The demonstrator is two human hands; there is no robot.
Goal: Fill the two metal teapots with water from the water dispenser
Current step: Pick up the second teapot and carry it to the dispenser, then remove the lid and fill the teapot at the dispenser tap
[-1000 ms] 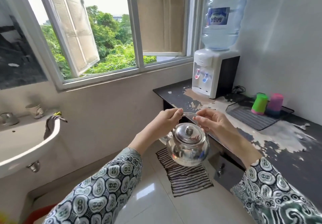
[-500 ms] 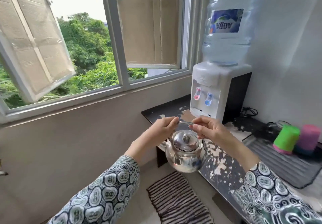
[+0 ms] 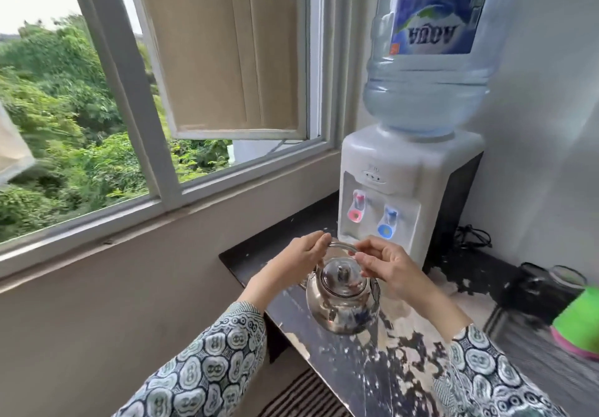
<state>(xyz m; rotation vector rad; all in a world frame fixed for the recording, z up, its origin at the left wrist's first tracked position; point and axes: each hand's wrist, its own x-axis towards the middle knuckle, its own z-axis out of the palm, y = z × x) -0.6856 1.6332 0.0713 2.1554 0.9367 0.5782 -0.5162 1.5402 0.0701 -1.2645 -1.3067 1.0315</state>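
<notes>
Left hand (image 3: 296,256) and right hand (image 3: 387,266), fingers curled, pinching the arched handle of a lidded metal teapot (image 3: 342,300), one at each end. Teapot upright over the near edge of a dark, peeling worktop (image 3: 372,374), just short of the white water dispenser (image 3: 402,196). Red tap (image 3: 356,207) and blue tap (image 3: 387,223) facing the teapot, large bottle (image 3: 428,60) on top. Green cup (image 3: 580,322) at right, open window (image 3: 194,92) at left. Compared with half a second before: dispenser nearer, teapot now above the worktop.

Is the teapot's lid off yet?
No, the lid sits closed on the teapot, which both hands hold by its handle.
</notes>
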